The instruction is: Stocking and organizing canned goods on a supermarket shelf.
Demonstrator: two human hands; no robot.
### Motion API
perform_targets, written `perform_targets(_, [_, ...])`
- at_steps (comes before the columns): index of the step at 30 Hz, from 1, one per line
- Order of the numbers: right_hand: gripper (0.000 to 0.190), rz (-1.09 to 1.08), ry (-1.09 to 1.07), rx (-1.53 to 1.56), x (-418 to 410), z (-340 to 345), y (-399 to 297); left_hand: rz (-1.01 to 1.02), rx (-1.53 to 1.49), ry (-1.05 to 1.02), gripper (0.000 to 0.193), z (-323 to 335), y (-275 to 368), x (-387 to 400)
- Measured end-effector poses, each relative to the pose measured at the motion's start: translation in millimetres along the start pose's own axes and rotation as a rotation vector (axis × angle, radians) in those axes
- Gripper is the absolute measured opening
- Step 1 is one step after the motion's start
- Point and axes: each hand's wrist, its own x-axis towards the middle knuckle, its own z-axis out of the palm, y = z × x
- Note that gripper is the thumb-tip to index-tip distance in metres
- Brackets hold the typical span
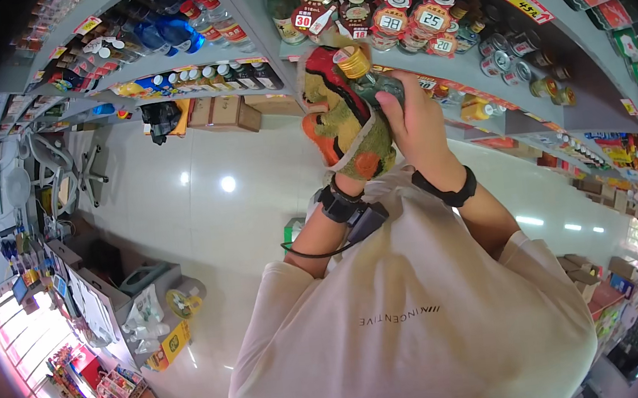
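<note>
My right hand (418,115) grips a glass bottle (378,86) with a gold cap (352,61). The bottle is held at a slant in front of the shelf. A multicoloured towelling cloth (345,112), in olive, red, orange and black, covers my left hand (350,184) and lies against the bottle's side. Only the wrist end of that hand shows clearly; its fingers are mostly hidden by the cloth. Just beyond, glass liquor bottles (357,5) with round price tags stand on the grey shelf (460,70).
Cans (505,57) stand at the right of the same shelf. Blue bottles (170,31) fill a bay further left. Cardboard boxes (222,114) and a black plastic bag (161,121) sit below. An office chair (79,166) and a counter (124,312) are at the left.
</note>
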Motion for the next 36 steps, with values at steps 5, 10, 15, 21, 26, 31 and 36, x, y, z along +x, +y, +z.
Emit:
perform_targets(5, [0.031, 0.068, -0.194, 0.059, 5.4, -15.5, 7.8, 0.082, 0.027, 0.035, 0.045, -12.5, 17.6, 6.1])
perform_targets(10, [0.034, 0.073, -0.233, 0.182, 2.6, -14.7, 10.5, 0.097, 0.049, 0.042, 0.045, -13.9, 20.9, 2.9])
perform_targets(15, [0.040, 0.213, -0.145, -0.062, -9.4, -1.2, 5.4, 0.080, 0.077, 0.011, 0.044, -6.1, 15.8, -2.9])
perform_targets(21, [0.056, -0.081, 0.004, -0.092, -18.6, 2.9, -6.7, 0.072, 0.089, -0.006, 0.044, -6.9, 11.5, -3.9])
perform_targets(26, [0.065, -0.040, -0.218, 0.005, -21.9, -3.4, -6.5, 0.097, 0.201, -0.068, 0.048, 11.1, 23.1, -0.2])
perform_targets(31, [0.067, 0.099, -0.438, 0.231, -20.8, -4.5, -1.8, 0.028, 0.034, -0.089, 0.047, 6.0, 28.2, -3.5])
perform_targets(36, [0.068, 0.184, -0.495, 0.364, -25.7, -2.8, -1.2, 0.005, 0.111, -0.115, 0.048, -4.7, 30.7, -6.9])
